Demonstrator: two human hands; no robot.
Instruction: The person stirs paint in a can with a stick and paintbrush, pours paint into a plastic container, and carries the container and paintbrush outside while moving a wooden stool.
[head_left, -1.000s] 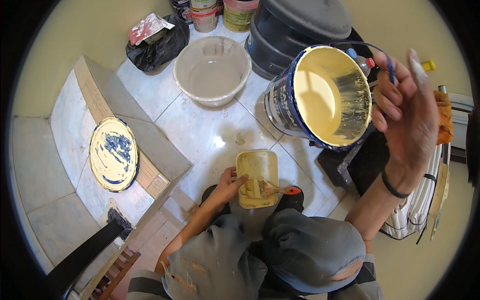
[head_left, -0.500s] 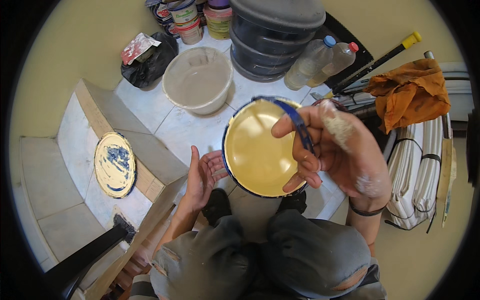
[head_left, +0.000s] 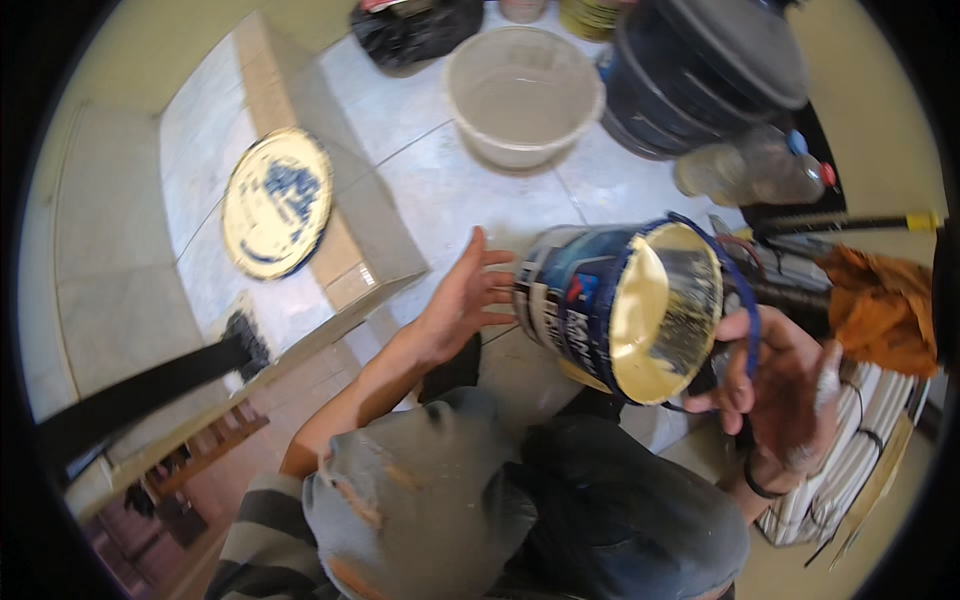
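A blue paint bucket [head_left: 583,300] with cream paint inside hangs tilted in the air, its mouth turned to the right. The paint lies against the left inner wall, and a bare streaked wall shows opposite. My right hand [head_left: 792,385], with dried white smears on it, grips the bucket at its blue handle [head_left: 745,290] on the right side. My left hand [head_left: 462,298] has its fingers stretched out at the bucket's base; whether they touch it I cannot tell. Left of it, a cream-and-blue smeared round lid [head_left: 277,204] lies on a tiled ledge.
Beyond the bucket a white basin [head_left: 524,95] stands on the tiled floor. A dark lidded barrel [head_left: 700,75] and clear bottles [head_left: 745,168] are behind right. An orange cloth [head_left: 880,312] and bundled white sheets [head_left: 850,440] are at right. A black-handled brush [head_left: 150,390] lies at left.
The bucket has tipped from mouth-up to mouth-right, and its paint has shifted to one side. My right hand moved right and lower; my left went toward the base. The view has shifted.
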